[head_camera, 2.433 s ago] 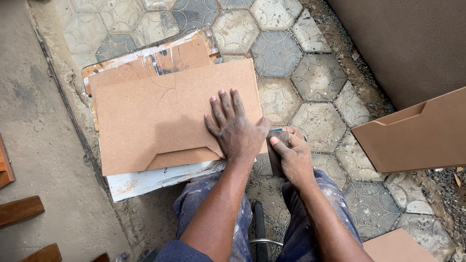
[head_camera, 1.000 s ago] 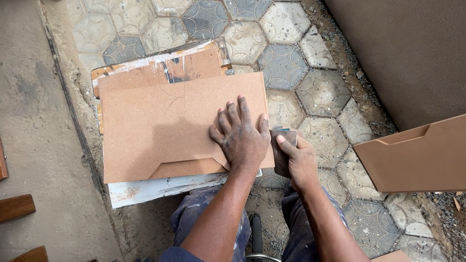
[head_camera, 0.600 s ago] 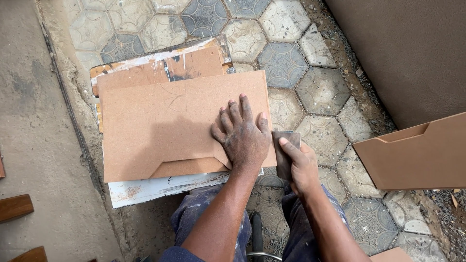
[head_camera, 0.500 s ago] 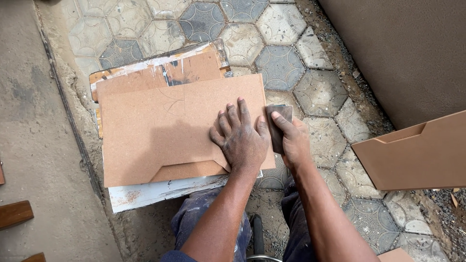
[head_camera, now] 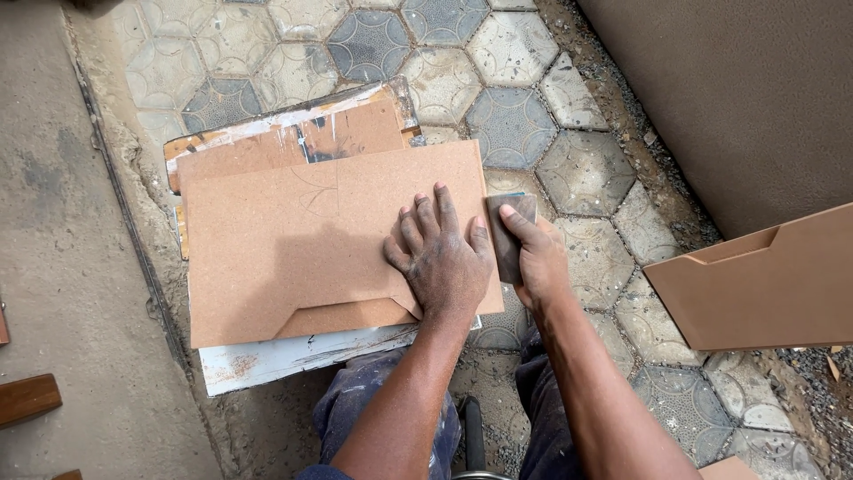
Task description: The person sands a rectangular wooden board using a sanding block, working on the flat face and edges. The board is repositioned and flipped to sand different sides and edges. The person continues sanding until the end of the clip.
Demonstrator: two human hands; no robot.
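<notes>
A brown fibreboard panel with a notch cut in its near edge lies flat on a stack of boards. My left hand presses flat on the panel's near right corner, fingers spread. My right hand grips a small grey sanding block held against the panel's right edge.
Under the panel lies a white-edged board and a worn brown board. A similar cut panel leans at the right. A large brown board stands at the top right. Hexagonal paving surrounds; wood pieces lie at the left.
My right hand has slid the sanding block along the panel's right edge, away from me, from near the corner to about mid-edge. My left hand stays pressed on the panel.
</notes>
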